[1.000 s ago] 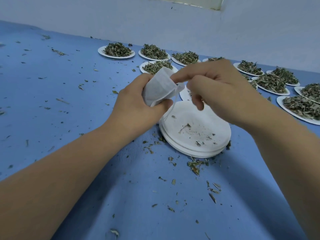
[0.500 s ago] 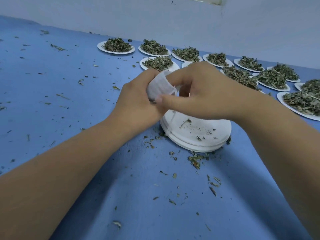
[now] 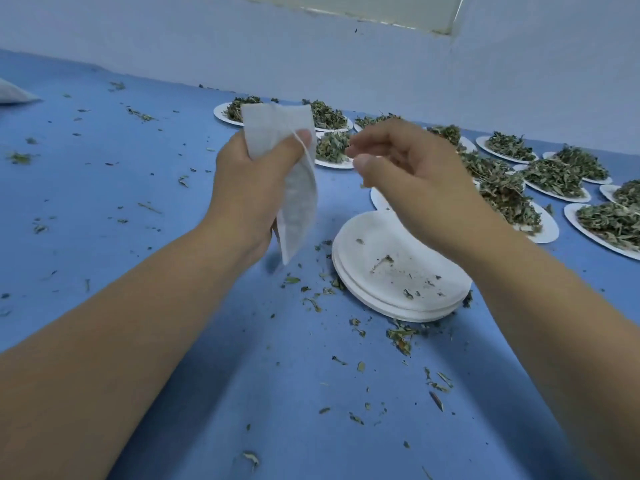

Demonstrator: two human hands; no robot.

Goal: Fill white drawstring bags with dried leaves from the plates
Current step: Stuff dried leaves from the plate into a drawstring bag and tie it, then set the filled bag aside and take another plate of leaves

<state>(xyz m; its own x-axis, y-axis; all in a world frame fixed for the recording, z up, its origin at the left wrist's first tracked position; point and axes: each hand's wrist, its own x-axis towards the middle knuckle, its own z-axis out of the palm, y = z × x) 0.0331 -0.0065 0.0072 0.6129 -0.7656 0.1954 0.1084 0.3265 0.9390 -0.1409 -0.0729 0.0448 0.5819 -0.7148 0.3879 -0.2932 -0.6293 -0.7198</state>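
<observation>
- The left hand [image 3: 256, 181] grips the white drawstring bag [image 3: 273, 128] around its middle, thumb across the front, and holds it in the air above the blue table [image 3: 104, 188].
- The right hand [image 3: 412, 178] is just beside the bag and not touching it, its fingers loosely curled and holding nothing visible.
- Under the right hand lies a stack of empty plates [image 3: 367, 258] with a few crumbs.
- The plates of dried leaves [image 3: 550, 174] stand behind and to the right.
</observation>
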